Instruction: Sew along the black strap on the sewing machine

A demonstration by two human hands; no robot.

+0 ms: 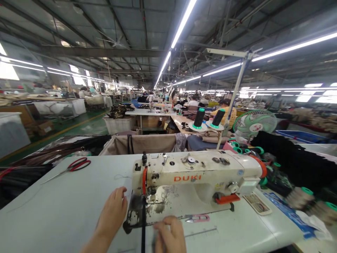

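Note:
A white sewing machine (197, 172) marked DUKI stands on the white table (58, 207). A narrow black strap (143, 228) runs from under its needle toward me. My left hand (112, 212) lies left of the strap with fingers loosely curled on the tabletop beside the metal plate (168, 205). My right hand (170, 237) rests on the table in front of the plate, fingers bent down by the strap; it is blurred and I cannot make out a grip. Small pink thread snips (197, 218) lie just right of it.
Red-handled scissors (73, 166) lie at the table's far left. Two black thread cones (199, 118) stand on a rack behind the machine. A green fan (255, 123), green-capped spools (306, 195) and black fabric (295, 154) crowd the right. Other workers sit at benches farther back.

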